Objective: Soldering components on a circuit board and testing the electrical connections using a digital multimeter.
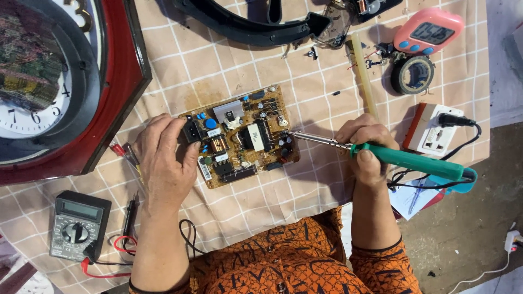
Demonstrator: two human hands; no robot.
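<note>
A yellow-brown circuit board (239, 136) with capacitors, coils and a black socket lies on the checked cloth. My left hand (163, 155) rests on the board's left end, with fingers on the black socket. My right hand (364, 144) grips a green-handled soldering iron (414, 160). Its metal tip touches the board's right edge near a cluster of dark capacitors. The iron's black cord runs off to the right.
A red-framed wall clock (65, 81) fills the upper left. A grey multimeter (79, 226) with red and black leads sits lower left. A white socket block (436, 130), a pink timer (427, 30), a tape roll (412, 74) and a pale stick (364, 76) lie at the right.
</note>
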